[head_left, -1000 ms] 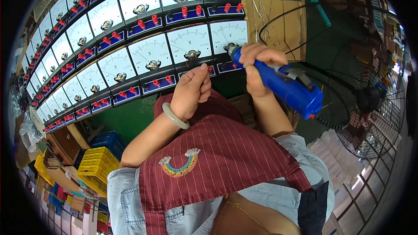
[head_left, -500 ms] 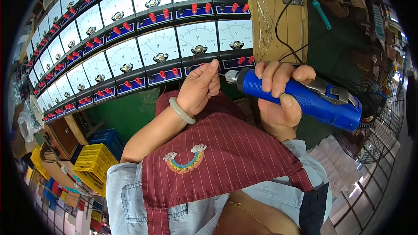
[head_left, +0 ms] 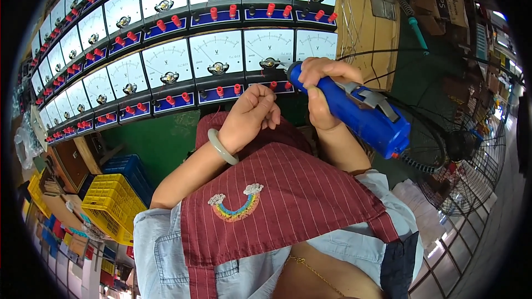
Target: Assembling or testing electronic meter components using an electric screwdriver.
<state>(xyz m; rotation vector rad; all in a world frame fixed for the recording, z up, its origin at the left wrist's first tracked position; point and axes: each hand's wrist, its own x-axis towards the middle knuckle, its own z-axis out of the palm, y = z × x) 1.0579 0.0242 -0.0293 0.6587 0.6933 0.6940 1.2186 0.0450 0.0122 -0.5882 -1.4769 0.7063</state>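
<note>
- The right hand (head_left: 324, 91) has its fingers wrapped tight around a blue electric screwdriver (head_left: 354, 111).
- The tip of the screwdriver touches a white meter (head_left: 269, 55) at 12 o'clock.
- The left hand (head_left: 252, 113) is at 9 o'clock from the screwdriver, fingers curled together and holding nothing visible.
- A yellow crate (head_left: 108, 205) stands at 8 o'clock, well apart.

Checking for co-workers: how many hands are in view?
2: the left hand, fisted by the meters; the right hand, gripping the blue screwdriver. No others show.
</note>
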